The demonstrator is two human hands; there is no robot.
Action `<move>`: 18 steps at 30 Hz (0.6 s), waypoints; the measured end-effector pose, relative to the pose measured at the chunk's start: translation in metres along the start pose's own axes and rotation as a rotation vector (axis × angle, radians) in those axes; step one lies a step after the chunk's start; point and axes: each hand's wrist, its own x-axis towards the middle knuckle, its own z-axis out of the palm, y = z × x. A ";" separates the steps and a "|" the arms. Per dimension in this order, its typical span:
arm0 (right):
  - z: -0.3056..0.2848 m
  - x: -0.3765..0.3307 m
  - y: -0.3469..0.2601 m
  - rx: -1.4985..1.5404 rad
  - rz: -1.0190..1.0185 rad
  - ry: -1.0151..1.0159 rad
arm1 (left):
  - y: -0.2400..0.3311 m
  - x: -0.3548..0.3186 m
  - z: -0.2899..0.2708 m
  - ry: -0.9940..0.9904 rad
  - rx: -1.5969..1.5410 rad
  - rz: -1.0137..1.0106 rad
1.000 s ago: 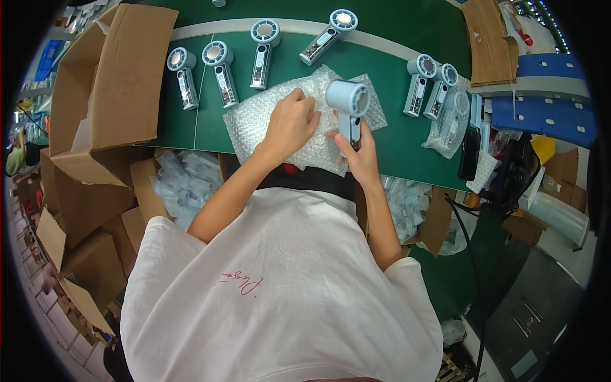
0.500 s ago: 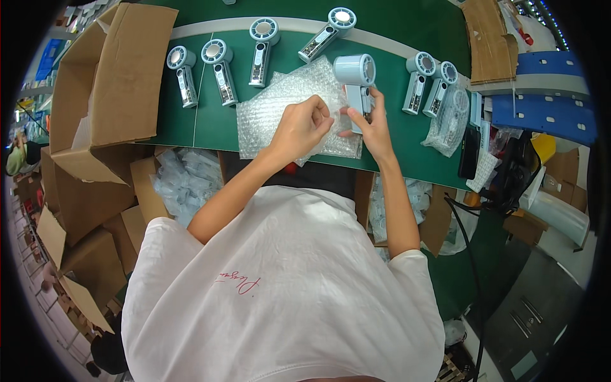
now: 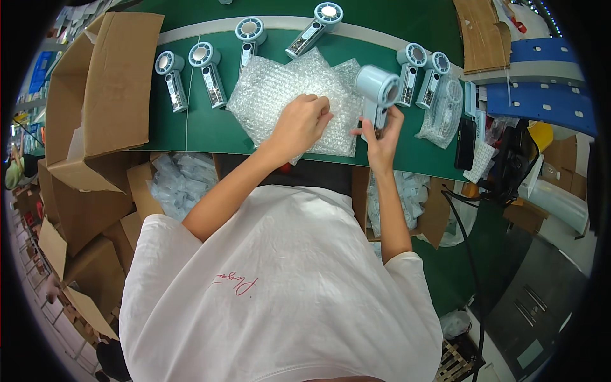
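Observation:
My right hand [image 3: 380, 137] grips the handle of a light-blue handheld fan [image 3: 377, 86], its round head tilted up and to the right above the work table. My left hand [image 3: 302, 126] is closed, fingers curled together, over clear bubble wrap sheets [image 3: 267, 95]. Whether a wrap edge or something small is pinched in it is hidden. The sheets lie at the table's front and partly cover the handle of another fan [image 3: 250, 32]. More such fans lie behind and beside them: two to the left [image 3: 203, 57], one at the back [image 3: 328, 16], two to the right [image 3: 414, 57].
A bubble-wrapped bundle [image 3: 442, 111] lies at the right beside a black phone-like slab [image 3: 466, 145] and a white keyboard [image 3: 478, 162]. A tall open carton [image 3: 124, 83] stands at the left. Below the table edge, boxes hold clear plastic bags [image 3: 184, 184]. A black cable [image 3: 468, 248] hangs at the right.
My right hand has carried the fan rightward and turned its head the other way. The bubble wrap has shifted up over one fan's handle. My left hand's fingers have curled in more tightly.

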 end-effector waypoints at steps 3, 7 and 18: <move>0.000 -0.007 -0.001 -0.218 -0.155 -0.017 | -0.011 0.001 -0.006 -0.024 -0.176 -0.106; 0.003 -0.009 -0.004 -0.636 -0.417 -0.117 | -0.018 0.006 -0.013 -0.091 -0.498 -0.390; 0.012 0.017 -0.100 -1.013 -0.075 -0.359 | 0.045 0.025 -0.032 0.205 -0.385 -0.089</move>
